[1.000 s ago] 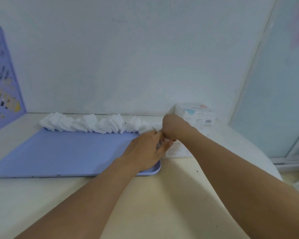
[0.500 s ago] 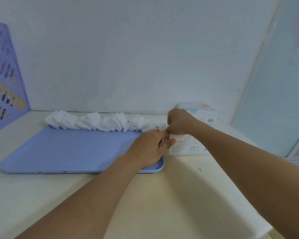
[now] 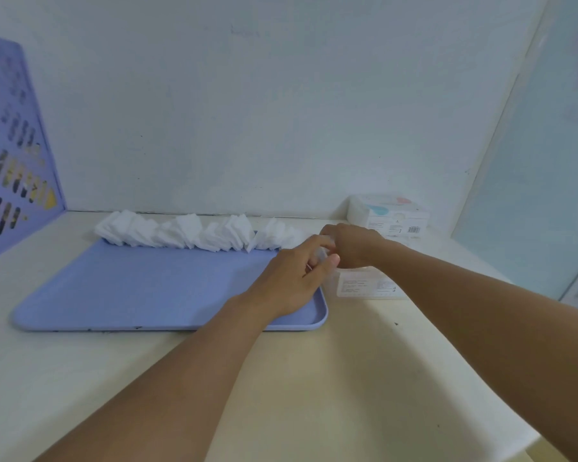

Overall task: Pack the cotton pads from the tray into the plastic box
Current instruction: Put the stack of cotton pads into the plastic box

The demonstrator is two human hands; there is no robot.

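The left hand point(image 3: 291, 278) and right hand point(image 3: 351, 245) have drifted right, off the cotton pads point(image 3: 194, 233). They now meet above the plastic box point(image 3: 364, 285).

White cotton pads point(image 3: 194, 233) lining blue tray point(image 3: 141, 288), clear plastic box point(image 3: 364, 285) beside
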